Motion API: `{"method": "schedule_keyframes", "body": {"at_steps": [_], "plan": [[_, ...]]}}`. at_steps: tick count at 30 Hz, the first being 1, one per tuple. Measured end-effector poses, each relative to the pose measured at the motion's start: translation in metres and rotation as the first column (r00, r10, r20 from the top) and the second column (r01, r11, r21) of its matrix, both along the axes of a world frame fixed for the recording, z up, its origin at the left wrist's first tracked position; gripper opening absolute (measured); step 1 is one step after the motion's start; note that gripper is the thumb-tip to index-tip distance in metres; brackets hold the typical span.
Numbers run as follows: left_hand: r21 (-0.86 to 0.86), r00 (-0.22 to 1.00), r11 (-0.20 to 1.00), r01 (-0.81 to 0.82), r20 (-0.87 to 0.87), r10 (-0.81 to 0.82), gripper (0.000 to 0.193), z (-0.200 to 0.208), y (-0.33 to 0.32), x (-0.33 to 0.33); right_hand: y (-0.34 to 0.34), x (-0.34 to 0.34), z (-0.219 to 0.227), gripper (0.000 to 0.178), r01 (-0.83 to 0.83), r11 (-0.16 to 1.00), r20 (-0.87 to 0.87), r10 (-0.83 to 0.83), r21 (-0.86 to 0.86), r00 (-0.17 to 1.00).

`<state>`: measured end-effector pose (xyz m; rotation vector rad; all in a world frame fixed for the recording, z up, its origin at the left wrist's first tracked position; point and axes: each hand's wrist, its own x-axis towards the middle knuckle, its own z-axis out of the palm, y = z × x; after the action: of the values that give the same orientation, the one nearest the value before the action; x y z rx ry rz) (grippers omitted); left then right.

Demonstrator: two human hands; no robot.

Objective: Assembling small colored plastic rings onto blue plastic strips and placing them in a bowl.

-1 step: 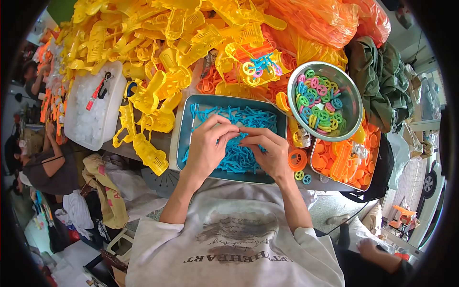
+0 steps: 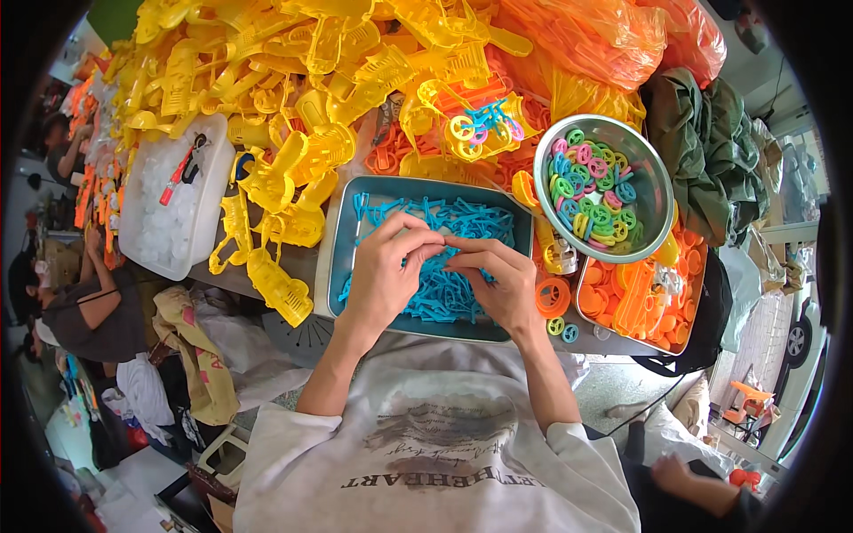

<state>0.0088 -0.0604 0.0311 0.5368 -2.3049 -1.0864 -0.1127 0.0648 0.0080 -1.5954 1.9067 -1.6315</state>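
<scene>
Over a metal tray [image 2: 345, 200] of small blue plastic pieces [image 2: 444, 293], my two hands meet with their fingertips pressed together. My left hand [image 2: 397, 262] is closed in a pinch, thumb against the index finger. Facing it, my right hand [image 2: 495, 280] is closed as well, its thumb and index finger drawn together. Whatever lies between the fingertips is too small and too covered to make out. Most of the blue pieces are thin and forked, lying in a loose heap beneath both hands.
At right stands a steel bowl [image 2: 657, 231] of small coloured plastic wheels, beside a tray of orange parts [image 2: 653, 302]. Yellow plastic frames [image 2: 293, 169] pile up behind. Left is a white tub [image 2: 169, 240] with pliers. Another person's arm [image 2: 697, 487] shows at lower right.
My hands and the blue pieces look the same. At the lower right, the other person's arm has shifted slightly, and a red thing beside it shows more.
</scene>
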Motion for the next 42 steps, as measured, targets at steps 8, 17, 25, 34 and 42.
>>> {"method": "schedule_keyframes", "body": {"at_steps": [8,17,25,34,42], "plan": [[0.437,0.999,0.899,0.018,-0.048,0.003,0.016,-0.005,0.002,-0.003,0.002,-0.003,-0.001,0.022,0.005,1.000,-0.040,-0.006,-0.014,0.999],[0.574,0.994,0.812,0.105,-0.095,-0.062,0.014,-0.004,0.006,0.002,0.000,-0.001,0.001,0.019,0.089,0.996,0.045,-0.087,-0.027,0.995],[0.471,0.986,0.881,0.041,-0.164,0.042,0.013,-0.007,0.002,0.001,0.001,-0.001,0.000,0.021,0.061,0.997,0.027,-0.059,-0.051,0.998],[0.528,0.990,0.849,0.041,-0.138,0.039,0.014,-0.010,0.007,0.002,0.001,0.000,0.000,0.022,0.060,0.998,0.039,-0.059,-0.022,0.997],[0.607,0.974,0.794,0.025,-0.195,0.118,0.010,-0.010,0.015,-0.001,0.003,-0.001,0.000,0.022,0.043,0.999,0.028,-0.043,-0.016,0.999]]}}
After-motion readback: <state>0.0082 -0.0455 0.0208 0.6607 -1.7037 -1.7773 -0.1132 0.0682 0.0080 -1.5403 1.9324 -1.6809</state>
